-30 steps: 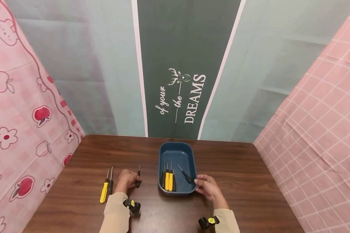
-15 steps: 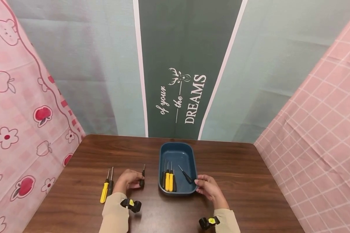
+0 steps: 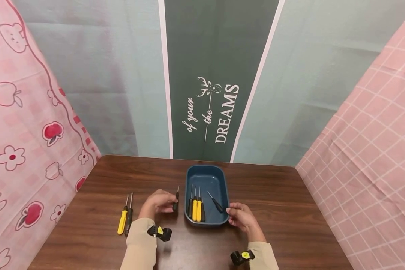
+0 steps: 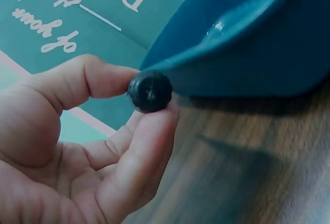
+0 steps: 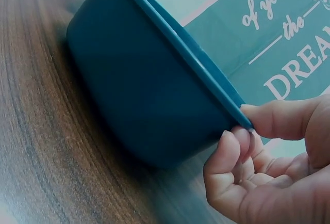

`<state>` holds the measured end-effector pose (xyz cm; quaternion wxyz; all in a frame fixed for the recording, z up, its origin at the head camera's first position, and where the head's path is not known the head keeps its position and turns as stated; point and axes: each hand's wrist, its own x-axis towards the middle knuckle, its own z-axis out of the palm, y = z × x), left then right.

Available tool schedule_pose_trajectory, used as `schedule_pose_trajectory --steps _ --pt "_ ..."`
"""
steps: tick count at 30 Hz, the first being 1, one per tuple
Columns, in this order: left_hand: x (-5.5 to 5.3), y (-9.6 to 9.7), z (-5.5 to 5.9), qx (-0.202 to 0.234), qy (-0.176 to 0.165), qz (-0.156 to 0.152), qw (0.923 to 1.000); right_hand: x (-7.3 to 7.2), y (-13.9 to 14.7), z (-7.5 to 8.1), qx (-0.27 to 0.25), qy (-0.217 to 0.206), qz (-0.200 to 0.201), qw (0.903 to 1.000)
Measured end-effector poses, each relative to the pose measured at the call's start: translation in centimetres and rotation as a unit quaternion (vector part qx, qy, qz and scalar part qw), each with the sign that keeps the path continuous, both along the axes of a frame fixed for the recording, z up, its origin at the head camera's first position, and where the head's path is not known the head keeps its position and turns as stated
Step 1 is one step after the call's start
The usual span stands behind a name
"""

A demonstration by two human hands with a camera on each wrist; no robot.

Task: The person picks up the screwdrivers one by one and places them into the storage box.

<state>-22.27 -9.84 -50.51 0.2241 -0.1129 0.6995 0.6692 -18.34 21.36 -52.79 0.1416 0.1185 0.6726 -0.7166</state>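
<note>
Between thumb and fingers my left hand pinches a black screwdriver, held just left of the blue tray with its shaft pointing away. The left wrist view shows the round end of its black handle. My right hand pinches the right rim of the blue tray, near its front corner. Inside the tray, yellow-handled screwdrivers and black-handled ones lie side by side at the left. Another black screwdriver lies slanted at the tray's right.
On the wooden table, left of my left forearm, lie a yellow screwdriver and a black screwdriver. A printed cloth hangs behind the table. Pink cloths flank both sides.
My left hand has carried the black screwdriver rightward, closer to the tray. The right hand keeps its pinch on the rim, and the tray stays in place.
</note>
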Motion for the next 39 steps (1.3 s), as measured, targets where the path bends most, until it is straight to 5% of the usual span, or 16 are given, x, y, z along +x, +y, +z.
schedule_pose_trajectory --steps 19,39 --pt "-1.0 3.5 2.8 -0.027 0.02 -0.02 0.9992 -0.3 -0.3 0.0 0.008 -0.012 0.003 0.9999" --pt "-2.0 7.2 2.3 -0.022 0.021 -0.082 0.9962 -0.1 0.1 0.0 0.009 -0.014 0.013 0.9998"
